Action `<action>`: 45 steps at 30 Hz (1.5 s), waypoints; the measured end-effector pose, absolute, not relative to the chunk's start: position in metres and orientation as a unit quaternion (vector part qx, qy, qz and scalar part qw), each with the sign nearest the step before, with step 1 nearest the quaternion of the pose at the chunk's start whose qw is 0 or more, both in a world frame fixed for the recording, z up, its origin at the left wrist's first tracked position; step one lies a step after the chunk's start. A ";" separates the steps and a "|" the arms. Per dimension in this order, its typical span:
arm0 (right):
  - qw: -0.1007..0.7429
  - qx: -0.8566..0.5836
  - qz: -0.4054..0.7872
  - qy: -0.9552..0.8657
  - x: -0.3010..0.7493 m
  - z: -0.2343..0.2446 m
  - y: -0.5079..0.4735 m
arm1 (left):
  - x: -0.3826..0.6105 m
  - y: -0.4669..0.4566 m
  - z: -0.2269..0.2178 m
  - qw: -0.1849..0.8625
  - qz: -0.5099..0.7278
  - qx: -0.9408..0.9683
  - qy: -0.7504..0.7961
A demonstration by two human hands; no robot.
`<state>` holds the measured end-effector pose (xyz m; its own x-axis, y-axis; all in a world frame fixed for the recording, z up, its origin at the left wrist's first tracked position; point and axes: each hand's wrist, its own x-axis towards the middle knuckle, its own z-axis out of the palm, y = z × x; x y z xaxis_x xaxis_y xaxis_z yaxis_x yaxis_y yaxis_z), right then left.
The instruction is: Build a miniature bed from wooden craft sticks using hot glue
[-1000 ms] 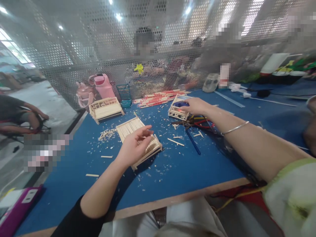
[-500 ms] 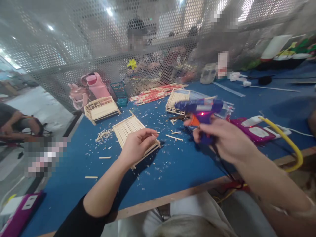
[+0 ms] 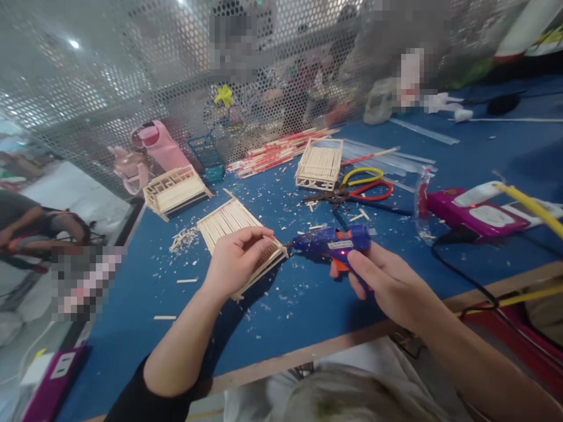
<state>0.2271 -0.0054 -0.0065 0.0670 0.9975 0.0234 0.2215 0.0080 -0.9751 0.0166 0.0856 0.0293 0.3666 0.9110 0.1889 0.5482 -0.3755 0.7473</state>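
R hand (image 3: 387,278): fingers wrapped round the glue gun (image 3: 332,241), thumb on its side.
Glue gun: blue w/ orange trigger, small red light on. It points to the person's L side. Its tip is at the near R corner of the stick mat; can't tell if they touch.
L hand (image 3: 237,258): over the near part of the mat, fingers bent, thumb & fingertips close together. Can't tell if it grips a tiny bit or just rests there.
Stick mat (image 3: 229,223): thin pale sticks side by side, on the blue table (image 3: 308,299), under the L hand, L of the gun.
Wood bits (image 3: 185,239): small heap just L of the mat, more crumbs all about.
Little bench (image 3: 178,193): made of sticks, behind the mat, to the L.
Little bed (image 3: 321,167): also sticks, farther back, to the R.
Pliers (image 3: 369,181): red & yellow handles, just in front of the bed.
Red & white sticks (image 3: 281,152): long pile at the back, nr the mesh wall (image 3: 153,70).
Power strip (image 3: 479,214): purple, far R, w/ white plug & yellow cord.
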 end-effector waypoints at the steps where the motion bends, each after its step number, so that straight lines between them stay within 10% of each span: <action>1: 0.460 -0.567 0.420 -0.539 0.227 -0.007 -0.006 | 0.017 0.086 0.030 0.296 0.304 0.772 0.474; 45: 0.484 -0.539 0.454 -0.520 0.227 -0.008 -0.002 | 0.010 0.087 0.039 0.308 0.300 0.750 0.503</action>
<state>0.2269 -0.0024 -0.0081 0.0483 0.9987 0.0135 0.1209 0.0076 -0.9926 0.0102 0.0867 0.0393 0.3141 0.9391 0.1396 0.5698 -0.3040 0.7635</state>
